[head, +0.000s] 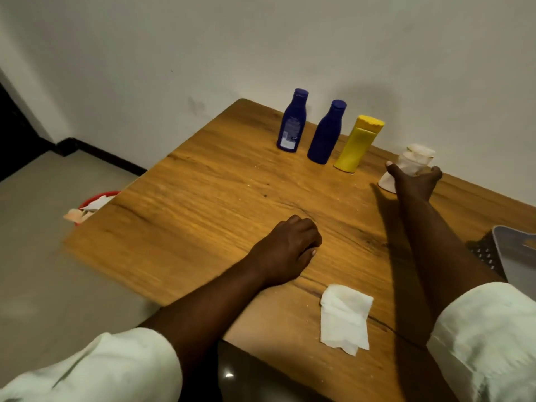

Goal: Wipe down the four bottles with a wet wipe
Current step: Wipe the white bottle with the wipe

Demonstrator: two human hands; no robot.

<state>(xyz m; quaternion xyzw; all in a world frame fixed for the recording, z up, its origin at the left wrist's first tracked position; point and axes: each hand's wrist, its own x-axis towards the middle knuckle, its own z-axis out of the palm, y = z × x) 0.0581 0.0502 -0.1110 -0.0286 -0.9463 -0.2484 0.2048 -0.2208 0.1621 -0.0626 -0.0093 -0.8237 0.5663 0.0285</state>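
Note:
Along the far edge of the wooden table (203, 192) stand two dark blue bottles (292, 121) (327, 132) and a yellow bottle (358, 143). Further right stands a white bottle (414, 158), and my right hand (413, 181) reaches out and curls around its lower part. My left hand (290, 248) rests on the table's middle with its fingers curled under, holding nothing that I can see. A crumpled white wet wipe (345, 317) lies flat near the front edge, between my two forearms.
A red bin (95, 198) with used wipes sits on the floor past the table's left edge. A dark perforated basket with a grey item (510, 250) stands at the table's right edge. A white wall runs right behind the bottles.

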